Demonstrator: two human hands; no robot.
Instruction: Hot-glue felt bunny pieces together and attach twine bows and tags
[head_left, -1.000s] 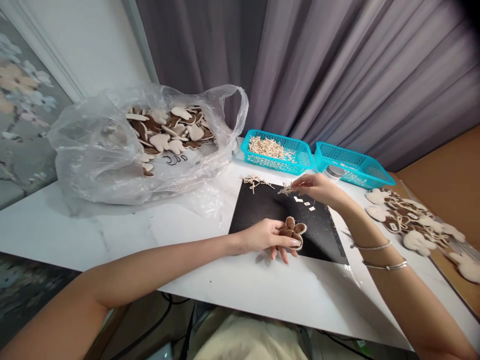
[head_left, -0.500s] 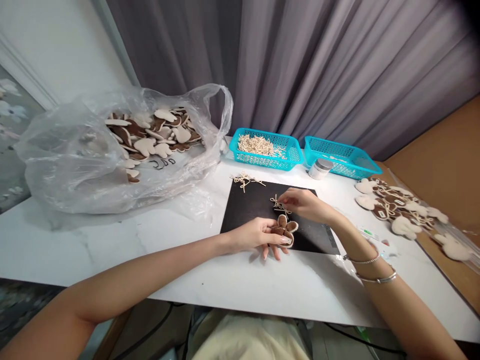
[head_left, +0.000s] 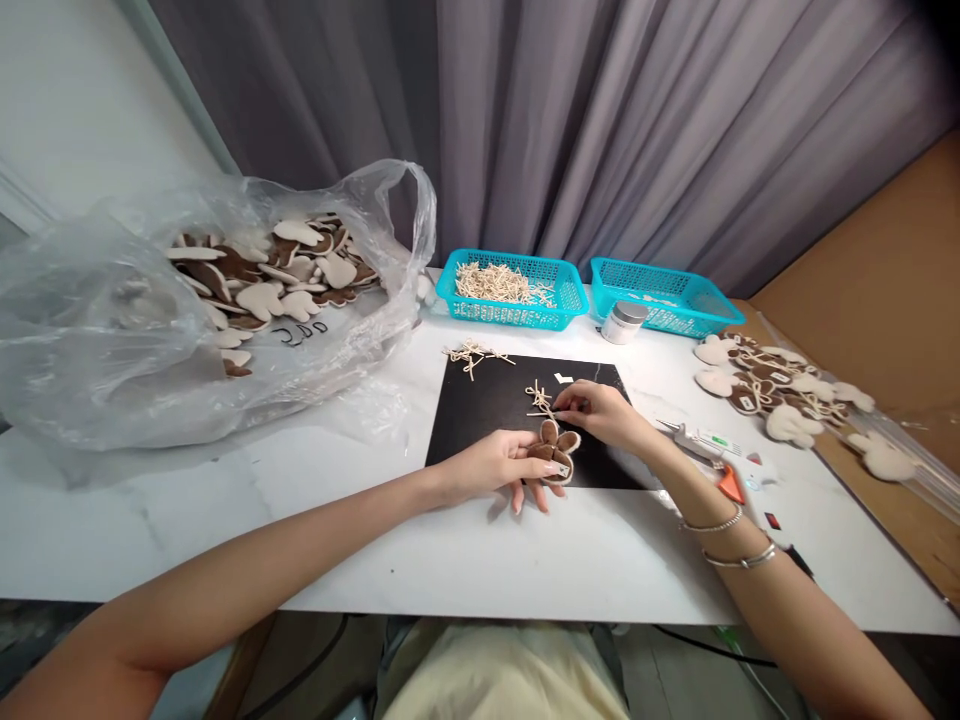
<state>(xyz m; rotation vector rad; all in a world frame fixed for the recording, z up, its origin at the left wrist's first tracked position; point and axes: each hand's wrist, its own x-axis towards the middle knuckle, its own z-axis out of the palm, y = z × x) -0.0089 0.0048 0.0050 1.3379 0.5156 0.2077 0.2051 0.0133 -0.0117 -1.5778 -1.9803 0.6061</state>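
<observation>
My left hand [head_left: 504, 464] pinches a small brown rabbit-shaped felt piece [head_left: 556, 448] with a cream edge, holding it on the black mat [head_left: 480, 420]. My right hand [head_left: 604, 412] pinches a cream twine bow [head_left: 538, 399] just above the felt piece's ears, close to it. A small heap of more twine bows [head_left: 470, 353] lies at the mat's far left corner. Tiny white tags [head_left: 562, 377] rest on the mat's far side.
A clear plastic bag [head_left: 150, 320] of many brown and cream felt pieces lies at the left. Two turquoise baskets [head_left: 512, 290] [head_left: 655, 299] stand behind, one with bows. A small jar [head_left: 623, 322], a glue gun [head_left: 705, 445] and a row of felt pieces [head_left: 780, 395] lie at the right.
My right hand carried a twine bow from the mat's far edge down to the felt piece. The camera view swung right, revealing the glue gun.
</observation>
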